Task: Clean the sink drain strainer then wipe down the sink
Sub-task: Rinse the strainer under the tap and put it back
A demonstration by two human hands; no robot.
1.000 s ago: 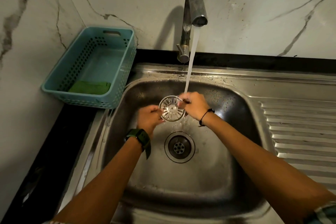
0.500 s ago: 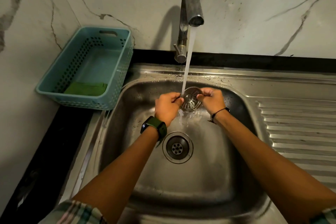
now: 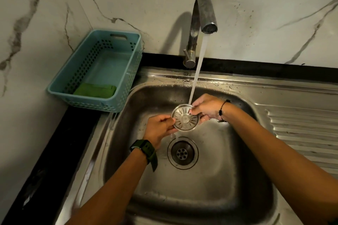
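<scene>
A round metal drain strainer (image 3: 185, 120) with slits around a flat centre is held over the steel sink (image 3: 201, 192), its face turned toward me. My left hand (image 3: 158, 129) pinches its left rim and my right hand (image 3: 206, 106) grips its right rim. A stream of water from the tap (image 3: 203, 14) strikes the strainer's upper right edge and drips off below. Under the strainer lies the open drain hole (image 3: 182, 153).
A blue perforated basket (image 3: 128, 71) stands on the black counter left of the sink, with a green scouring pad (image 3: 95, 90) inside. A ribbed draining board (image 3: 303, 133) runs to the right. Marble wall rises behind and to the left.
The strainer has been turned in the stream: half a second ago it showed its darker, domed side, and now its slitted face is toward me. Both hands have kept hold of the rim.
</scene>
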